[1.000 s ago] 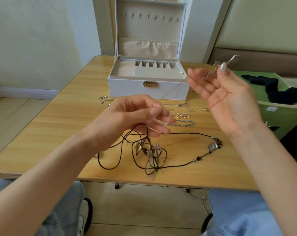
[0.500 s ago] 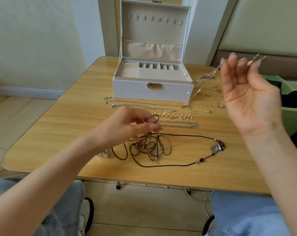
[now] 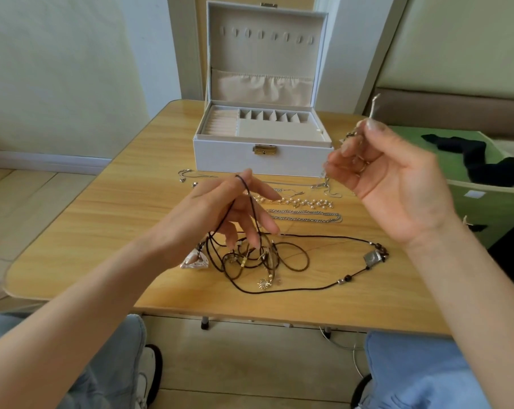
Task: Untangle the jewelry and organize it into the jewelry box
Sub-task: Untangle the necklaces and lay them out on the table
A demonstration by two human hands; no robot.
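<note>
Two hands are up over the bench [image 3: 102, 231]. The left hand [image 3: 229, 214] has its fingers spread & fairly straight, pointing down, w/ a loop of the brown cord necklace [image 3: 244, 262] hooked over the forefinger. Both strands drop from that finger into the tangle lying on the bench just below. The tangle mixes cord loops w/ small gold-tone bits, incl. a star charm [image 3: 264, 283] at its near edge. A clear crystal piece [image 3: 194, 261] sits touching its left side. One long strand runs out to the right to a square pendant [image 3: 373, 257] w/ dark beads, then curves back along the near side. The right hand [image 3: 397, 184] is held higher, palm toward the camera, fingers curled in. It pinches a silver piece [image 3: 371, 113] btwn thumb & fingertips. That piece is blurred, so its type can't be told. The jewelry box [image 3: 226, 156] stands at the far side of the bench, lid upright, gold clasp facing the person. Btwn box & tangle lie a pearl string [image 3: 297, 202], a silver chain [image 3: 306, 216] just nearer than it, & thinner chains close to the box front. A green bin [image 3: 486, 208] holding black cloth stands right of the bench.
</note>
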